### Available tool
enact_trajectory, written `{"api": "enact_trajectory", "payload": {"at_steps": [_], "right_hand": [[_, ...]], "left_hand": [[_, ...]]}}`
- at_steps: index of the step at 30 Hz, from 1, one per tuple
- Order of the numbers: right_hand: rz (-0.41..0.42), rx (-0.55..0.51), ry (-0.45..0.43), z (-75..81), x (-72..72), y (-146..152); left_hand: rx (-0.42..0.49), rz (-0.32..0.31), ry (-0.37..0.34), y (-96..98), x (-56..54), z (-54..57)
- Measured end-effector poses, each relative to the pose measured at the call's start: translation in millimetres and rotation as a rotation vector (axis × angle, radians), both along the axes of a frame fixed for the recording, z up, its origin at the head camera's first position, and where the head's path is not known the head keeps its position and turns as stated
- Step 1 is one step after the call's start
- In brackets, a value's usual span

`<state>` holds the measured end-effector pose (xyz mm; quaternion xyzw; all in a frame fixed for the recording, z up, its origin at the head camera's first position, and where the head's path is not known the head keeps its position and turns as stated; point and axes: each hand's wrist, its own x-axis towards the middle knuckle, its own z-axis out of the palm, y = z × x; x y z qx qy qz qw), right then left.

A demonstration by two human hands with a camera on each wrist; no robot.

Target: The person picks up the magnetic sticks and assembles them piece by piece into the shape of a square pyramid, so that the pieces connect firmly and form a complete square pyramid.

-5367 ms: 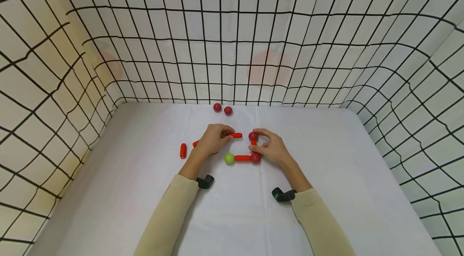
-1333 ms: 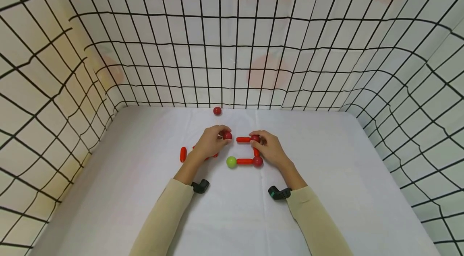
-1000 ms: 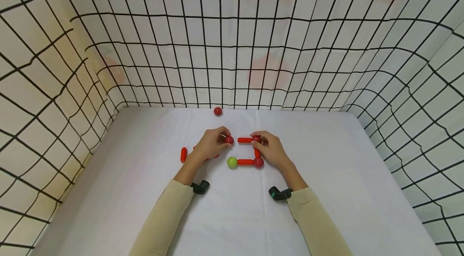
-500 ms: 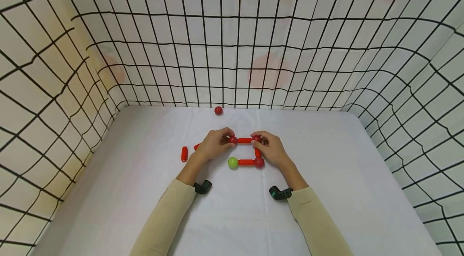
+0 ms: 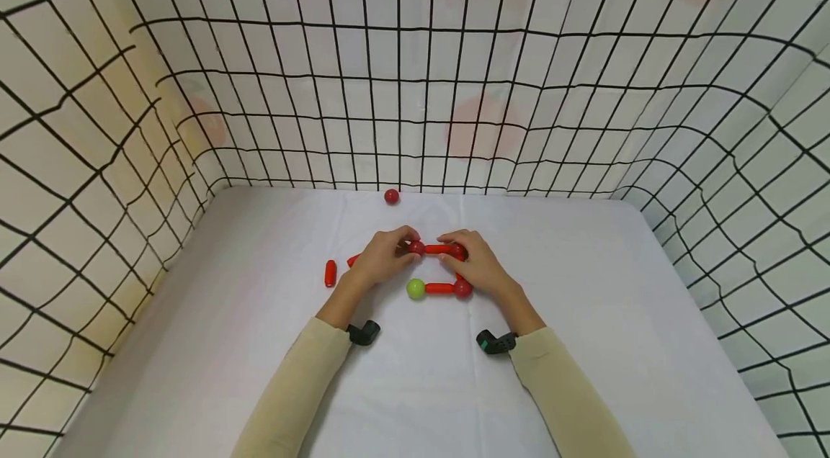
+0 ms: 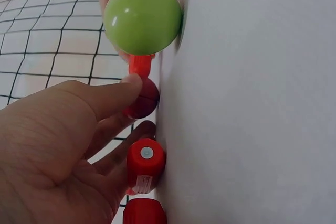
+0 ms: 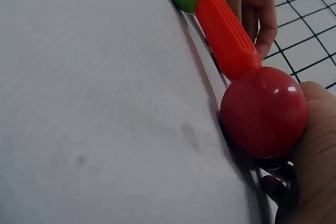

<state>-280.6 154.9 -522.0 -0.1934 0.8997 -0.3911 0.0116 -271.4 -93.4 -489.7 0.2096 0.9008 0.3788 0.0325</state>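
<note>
Left-held red ball (image 5: pixel 416 248) has moved right since a second ago, now touching the left end of the upper red rod (image 5: pixel 437 249); right hand (image 5: pixel 480 265) has shifted slightly left. Head: near centre, left hand (image 5: pixel 381 258) pinches that ball, right hand grips the upper right red ball (image 5: pixel 459 251). Below, lower red rod (image 5: pixel 439 289) links green ball (image 5: pixel 416 289) and lower right red ball (image 5: pixel 463 289). Loose red rod (image 5: pixel 331 274) left of centre, spare red ball (image 5: pixel 392 196) upper centre by black mesh (image 5: pixel 431 29); white surface (image 5: pixel 421 386) beneath. Left wrist: thumb on left-held red ball, green ball upper centre, two red rods (image 6: pixel 145 169) lower centre. Right wrist: lower red rod runs diagonally, green ball at top, lower right red ball at right.
</note>
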Motion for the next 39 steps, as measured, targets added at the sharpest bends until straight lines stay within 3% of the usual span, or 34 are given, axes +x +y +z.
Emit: {"api": "enact_trajectory", "payload": {"at_steps": [6, 11, 17, 23, 33, 39], "right_hand": [[-0.037, -0.001, -0.011, 1.5, 1.9, 4.2], [-0.063, -0.029, 0.035, 2.1, 8.2, 11.0], [-0.041, -0.023, 0.006, -3.5, 13.1, 14.2], [-0.055, -0.045, 0.006, -4.3, 14.2, 14.1], [-0.064, -0.057, -0.008, -0.1, 14.6, 16.3], [-0.066, -0.057, -0.003, -2.5, 15.1, 16.3]], "left_hand": [[-0.018, 0.009, -0.04, -3.3, -2.4, 5.7], [-0.038, 0.077, -0.049, -14.6, -0.8, 12.4], [-0.112, 0.174, -0.041, -26.4, 9.3, 22.4], [-0.159, 0.288, -0.106, -30.3, 21.7, 31.1], [-0.23, 0.309, -0.132, -17.9, 25.8, 20.7], [-0.176, 0.291, -0.062, -14.3, 27.6, 18.2]]}}
